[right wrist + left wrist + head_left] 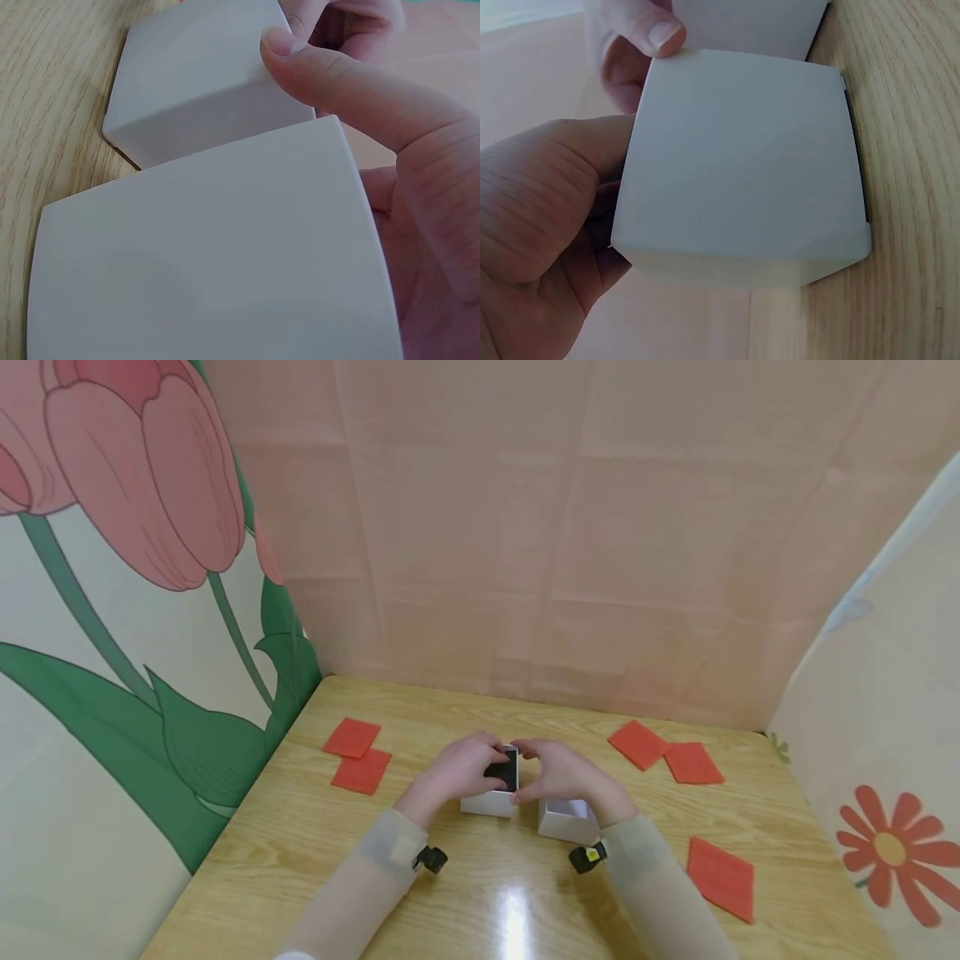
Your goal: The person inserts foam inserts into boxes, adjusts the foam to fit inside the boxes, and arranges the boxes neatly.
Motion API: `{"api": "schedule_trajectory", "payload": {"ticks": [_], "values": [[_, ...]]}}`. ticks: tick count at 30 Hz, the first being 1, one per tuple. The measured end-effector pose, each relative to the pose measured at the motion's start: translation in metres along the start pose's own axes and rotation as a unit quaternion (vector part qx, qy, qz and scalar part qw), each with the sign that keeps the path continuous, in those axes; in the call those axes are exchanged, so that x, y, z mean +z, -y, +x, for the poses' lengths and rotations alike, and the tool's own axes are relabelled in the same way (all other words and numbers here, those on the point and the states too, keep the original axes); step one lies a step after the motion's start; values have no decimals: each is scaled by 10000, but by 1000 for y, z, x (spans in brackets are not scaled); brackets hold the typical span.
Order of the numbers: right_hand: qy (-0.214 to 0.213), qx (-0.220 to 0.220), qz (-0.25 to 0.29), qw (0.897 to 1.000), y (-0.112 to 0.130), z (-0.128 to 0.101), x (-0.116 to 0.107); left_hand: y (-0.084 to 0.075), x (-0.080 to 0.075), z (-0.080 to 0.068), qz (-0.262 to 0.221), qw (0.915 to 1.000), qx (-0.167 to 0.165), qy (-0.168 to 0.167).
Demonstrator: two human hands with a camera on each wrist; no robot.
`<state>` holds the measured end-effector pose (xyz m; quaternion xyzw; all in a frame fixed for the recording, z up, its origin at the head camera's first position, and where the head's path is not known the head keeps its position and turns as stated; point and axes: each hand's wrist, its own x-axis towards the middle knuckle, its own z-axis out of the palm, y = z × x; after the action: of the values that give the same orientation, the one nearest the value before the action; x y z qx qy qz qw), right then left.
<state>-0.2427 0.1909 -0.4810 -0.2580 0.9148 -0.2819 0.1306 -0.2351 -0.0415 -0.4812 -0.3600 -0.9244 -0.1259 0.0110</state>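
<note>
A white box (486, 804) stands on the table before me, with a black flat rectangular item (507, 770) showing in its top. My left hand (467, 770) reaches over the box from the left, thumb and fingers curled about the black item; in the left wrist view the box wall (735, 157) hides those fingertips. From the other side, my right hand (566, 774) grips the box at its right end; its thumb (330, 71) presses the near corner in the right wrist view. Below the right hand sits a second white box (566, 821), open at the top.
Two overlapping red squares (352, 737) lie at the table's left. Farther right are two more touching red squares (639, 745), and a single red square (722, 878) lies nearer the front. Light shines off the wooden table (480, 893). Printed cloths hang around it.
</note>
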Motion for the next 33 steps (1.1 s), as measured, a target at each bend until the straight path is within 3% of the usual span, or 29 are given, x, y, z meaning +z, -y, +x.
{"api": "schedule_trajectory", "payload": {"ticks": [9, 18, 25, 33], "values": [[49, -81, -100, 9999, -1, -1, -1, 8, 3, -10, -694, 9968, -51, -398], [-130, -133, -30, 9998, -3, -11, -11, 21, 0, -24, -1355, 9859, 185, -964], [-364, -318, -46, 9988, -12, -32, -23, 34, -5, -50, -1993, 9712, -10, -1309], [-917, -425, 251, 9946, -38, -68, -30, 61, -6, -85, -2242, 9616, -499, -1502]]}}
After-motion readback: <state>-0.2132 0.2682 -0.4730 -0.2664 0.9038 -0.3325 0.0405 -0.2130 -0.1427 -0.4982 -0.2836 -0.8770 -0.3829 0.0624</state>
